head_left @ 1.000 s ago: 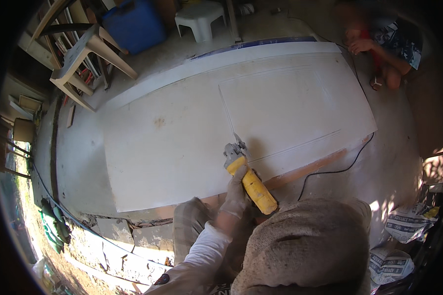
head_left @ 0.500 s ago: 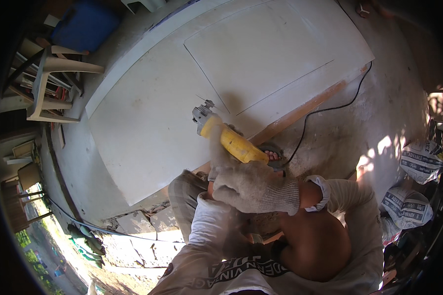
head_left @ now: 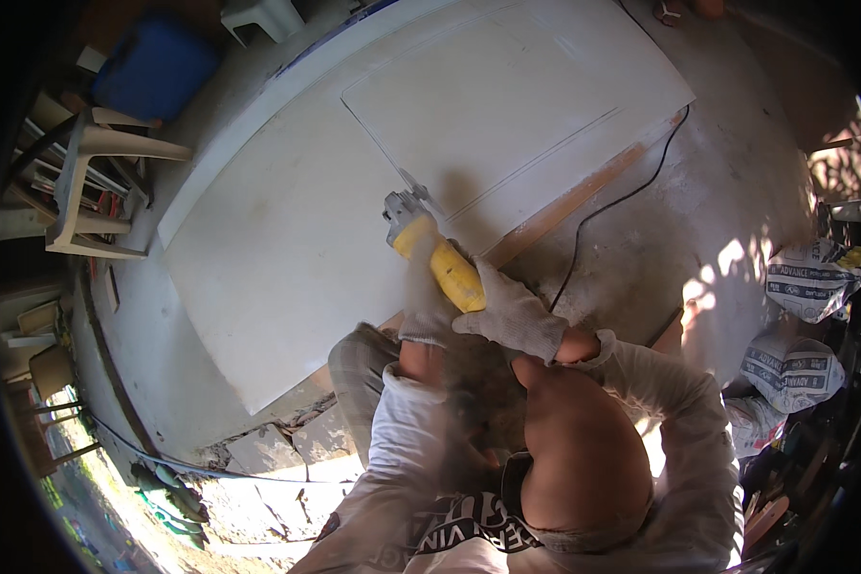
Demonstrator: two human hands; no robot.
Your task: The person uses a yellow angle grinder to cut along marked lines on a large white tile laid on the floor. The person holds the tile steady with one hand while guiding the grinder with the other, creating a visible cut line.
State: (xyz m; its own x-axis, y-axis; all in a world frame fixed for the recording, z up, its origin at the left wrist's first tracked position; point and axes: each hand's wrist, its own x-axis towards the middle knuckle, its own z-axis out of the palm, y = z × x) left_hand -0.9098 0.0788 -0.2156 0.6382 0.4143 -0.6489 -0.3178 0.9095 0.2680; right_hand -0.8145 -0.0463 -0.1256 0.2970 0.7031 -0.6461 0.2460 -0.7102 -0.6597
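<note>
A yellow angle grinder (head_left: pixel 457 277) with a grey head is tilted over a large pale board (head_left: pixel 258 249). Its head sits at a line cut into the board, and the disc is hard to make out. My right hand (head_left: pixel 518 308), in a grey knit glove, is closed round the rear of the grinder's body. Against the grinder's left side is my gloved left hand (head_left: pixel 427 301), closed on it near the head, its fingers partly hidden and blurred. Several thin cut lines mark out a panel on the board's far half.
A wooden beam (head_left: pixel 574 198) runs under the board's near edge. The black cord (head_left: pixel 584 230) curves over the floor at right. Printed bags (head_left: pixel 794 373) lie far right. Beige chair (head_left: pixel 91 182), blue box (head_left: pixel 156 65) and white stool (head_left: pixel 263 17) stand at the upper left. A person's foot (head_left: pixel 668 13) shows at the top.
My right hand has moved from near my left wrist up onto the grinder's rear body. The grinder's head has shifted slightly right, to the cut line. The whole view has shifted a little.
</note>
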